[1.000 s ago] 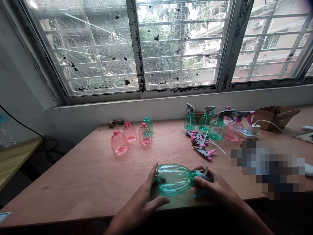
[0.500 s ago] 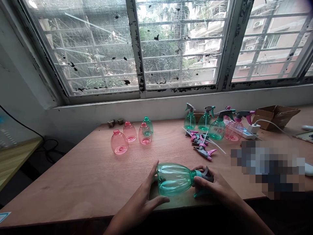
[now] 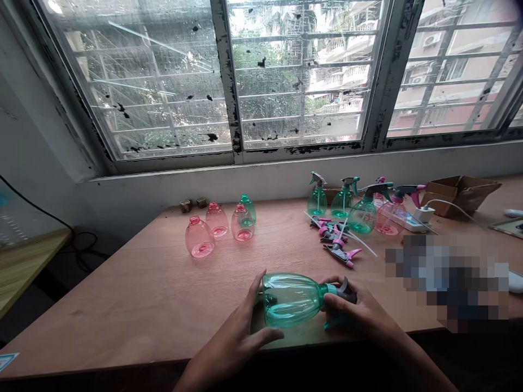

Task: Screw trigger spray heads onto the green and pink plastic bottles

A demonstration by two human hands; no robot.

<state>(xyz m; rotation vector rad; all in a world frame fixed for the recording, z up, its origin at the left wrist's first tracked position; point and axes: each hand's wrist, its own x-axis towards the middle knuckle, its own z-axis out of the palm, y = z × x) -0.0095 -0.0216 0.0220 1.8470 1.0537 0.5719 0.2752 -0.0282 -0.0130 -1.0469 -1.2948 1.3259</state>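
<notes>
A green transparent spray bottle (image 3: pixel 290 299) lies sideways over the table's front edge, its base to the left. My right hand (image 3: pixel 347 302) is closed around its neck and the dark grey spray head with a teal trigger. At the base, my left hand (image 3: pixel 241 321) is open, fingers and thumb spread apart. Its index fingertip is by the base rim; whether it touches cannot be made out. Beyond, several loose spray heads (image 3: pixel 337 250) in grey and pink lie with white tubes.
Pink bottles (image 3: pixel 200 239) and a green bottle (image 3: pixel 247 204) without heads stand back left. Several fitted spray bottles (image 3: pixel 363 215) stand back right, near a power strip (image 3: pixel 414 222) and a cardboard box (image 3: pixel 461 193). A blurred patch (image 3: pixel 453 283) covers the right of the table (image 3: pixel 143 305).
</notes>
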